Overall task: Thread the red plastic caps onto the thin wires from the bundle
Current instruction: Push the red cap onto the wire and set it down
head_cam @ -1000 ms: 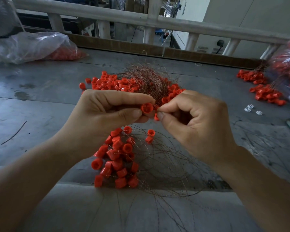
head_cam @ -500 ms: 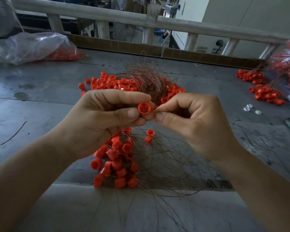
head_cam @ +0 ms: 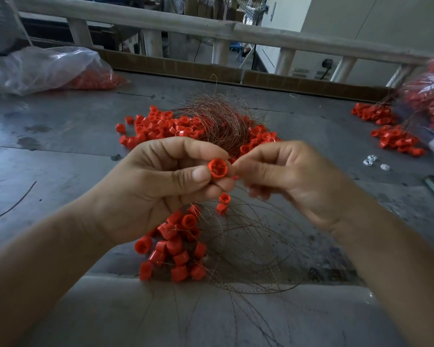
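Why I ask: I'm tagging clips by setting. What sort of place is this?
Probably a small assembly workshop: heaps of loose red plastic caps, a tangled bundle of thin wires on a grey worktable.

My surface: stained grey metal
Middle: loose red caps around wire bundle
Near me: strung caps on thin wires
Left: clear bag

no readable text, labels, numbers, no signs
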